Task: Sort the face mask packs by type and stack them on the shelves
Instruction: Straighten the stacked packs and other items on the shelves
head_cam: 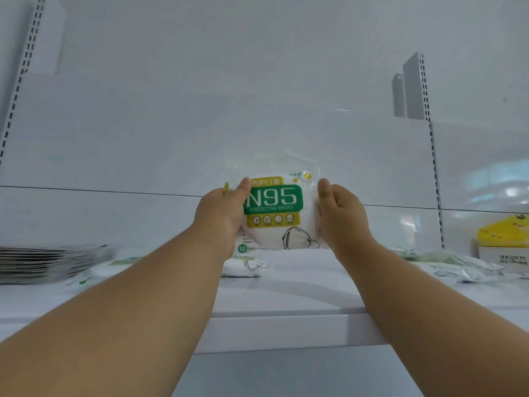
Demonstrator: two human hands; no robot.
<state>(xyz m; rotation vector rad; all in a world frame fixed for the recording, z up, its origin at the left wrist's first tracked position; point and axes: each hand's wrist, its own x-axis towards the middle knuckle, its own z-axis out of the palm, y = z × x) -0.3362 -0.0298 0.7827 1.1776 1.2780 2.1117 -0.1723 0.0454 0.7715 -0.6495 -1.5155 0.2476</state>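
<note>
White shelf [286, 293] with slotted uprights, glossy back panel. Left hand [221, 214] and right hand [342, 216] each grip a side edge of an N95 pack [274, 213], held upright above the shelf, label facing out, likely to read the type and square it before stacking. More packs of the same look [246, 266] lie flat beneath and to the right [458, 266]; flat dark stack [43, 263] far left. Yellow box [505, 242] far right, contents unclear

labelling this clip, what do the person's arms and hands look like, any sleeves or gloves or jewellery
Both forearms are bare up to the frame edge, with no sleeves in view. The left hand and right hand wear no gloves, and no rings, watch or bracelets show. Nails look short and unpainted.
</note>
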